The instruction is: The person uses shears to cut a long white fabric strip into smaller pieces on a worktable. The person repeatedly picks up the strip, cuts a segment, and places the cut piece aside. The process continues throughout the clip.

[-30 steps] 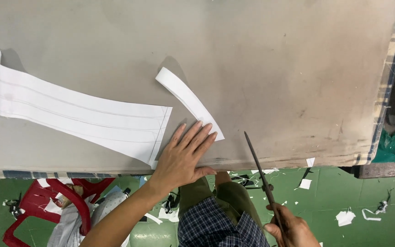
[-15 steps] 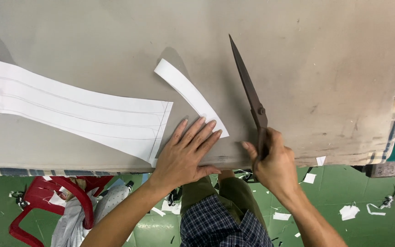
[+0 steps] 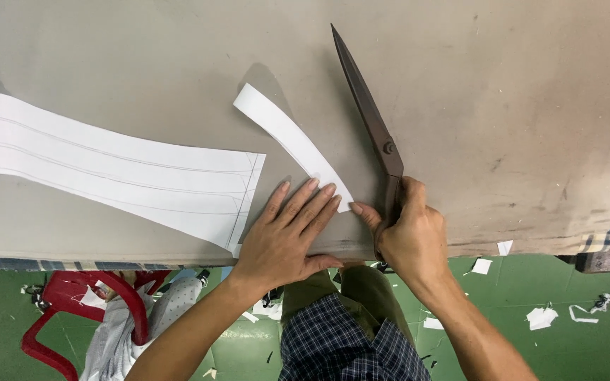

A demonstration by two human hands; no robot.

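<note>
Pressing your flat, open left hand [image 3: 284,236] on the table [image 3: 517,106] beside the narrow strip [image 3: 291,141], your right hand [image 3: 411,236] grips closed scissors [image 3: 368,113]; wide piece [image 3: 107,166] lies uncut.

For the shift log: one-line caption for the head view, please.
Left hand flat on grey table by curled white paper strip; right hand grips long dark metal scissors, blades shut.
</note>
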